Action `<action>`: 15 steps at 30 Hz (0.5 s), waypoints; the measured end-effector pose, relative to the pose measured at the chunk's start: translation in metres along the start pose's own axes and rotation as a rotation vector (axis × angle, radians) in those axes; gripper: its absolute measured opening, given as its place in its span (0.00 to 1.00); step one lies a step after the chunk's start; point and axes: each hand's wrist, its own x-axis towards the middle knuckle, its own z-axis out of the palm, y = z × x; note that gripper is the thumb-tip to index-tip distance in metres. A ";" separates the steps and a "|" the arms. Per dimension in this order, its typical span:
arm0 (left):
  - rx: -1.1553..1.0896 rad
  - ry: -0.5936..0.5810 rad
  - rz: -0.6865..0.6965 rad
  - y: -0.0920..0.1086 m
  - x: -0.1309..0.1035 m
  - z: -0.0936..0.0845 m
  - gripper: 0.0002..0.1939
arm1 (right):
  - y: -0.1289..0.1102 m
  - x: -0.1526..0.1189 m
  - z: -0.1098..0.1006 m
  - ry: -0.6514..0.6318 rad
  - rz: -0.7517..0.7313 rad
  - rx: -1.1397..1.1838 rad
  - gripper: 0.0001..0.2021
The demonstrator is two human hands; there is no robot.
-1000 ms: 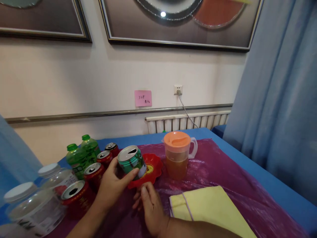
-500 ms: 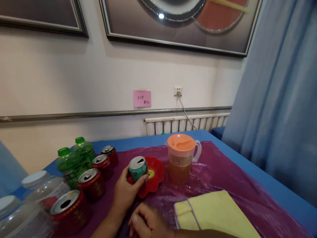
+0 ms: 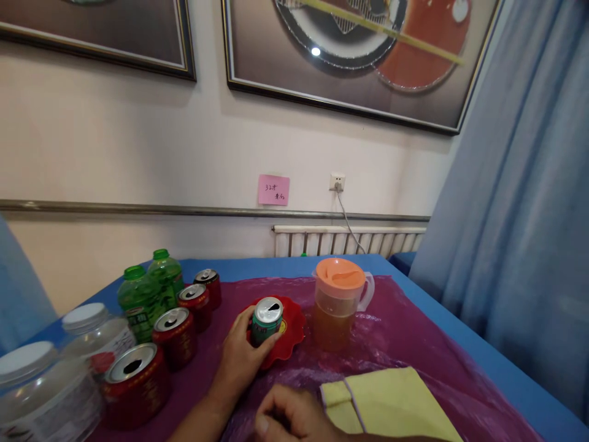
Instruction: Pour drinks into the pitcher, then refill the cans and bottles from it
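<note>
My left hand [image 3: 243,351] is wrapped round a green can [image 3: 267,320] with an opened silver top. The can is over the left part of a red scalloped plate [image 3: 294,328]; whether its base touches the plate is hidden. My right hand [image 3: 292,417] is at the bottom centre, fingers curled in, nearest to a folded yellow cloth [image 3: 391,402]. What it holds, if anything, is hidden. Behind the cloth stands a clear pitcher [image 3: 335,307] with an orange lid and amber liquid inside.
Along the left stand several red cans [image 3: 175,341], two green bottles [image 3: 140,307] and two clear jars [image 3: 50,393] with white lids. Purple plastic [image 3: 396,325] covers part of the blue table [image 3: 506,368]. A blue curtain [image 3: 519,202] hangs at the right.
The view has shifted, so most things sit lower in it. My left hand and the green can have moved slightly right over the plate. My right hand stays curled.
</note>
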 end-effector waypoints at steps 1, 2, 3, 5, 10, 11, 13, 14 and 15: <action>-0.005 0.001 0.005 0.001 0.000 0.000 0.33 | -0.006 -0.007 -0.012 0.052 -0.019 -0.004 0.30; -0.013 0.002 0.008 0.002 0.000 -0.001 0.33 | -0.013 -0.014 -0.027 0.140 -0.045 -0.019 0.27; -0.021 0.002 0.009 0.004 0.000 -0.001 0.32 | -0.019 -0.019 -0.044 0.255 -0.082 -0.035 0.25; -0.034 0.003 0.003 0.006 0.000 -0.002 0.32 | -0.030 -0.025 -0.084 0.590 -0.189 -0.103 0.20; -0.026 0.015 -0.023 0.009 0.000 -0.003 0.32 | -0.042 -0.015 -0.180 1.300 -0.361 -0.085 0.29; -0.023 0.021 -0.024 0.009 0.000 -0.003 0.32 | -0.041 -0.011 -0.192 1.311 -0.347 -0.075 0.30; -0.018 0.031 -0.028 0.009 -0.001 -0.003 0.32 | -0.035 -0.002 -0.208 1.264 -0.317 -0.067 0.30; -0.017 0.034 -0.031 0.009 -0.001 -0.003 0.31 | -0.031 0.003 -0.212 1.221 -0.309 -0.068 0.29; -0.018 0.037 -0.034 0.010 -0.001 -0.004 0.31 | -0.026 0.007 -0.215 1.185 -0.306 -0.064 0.28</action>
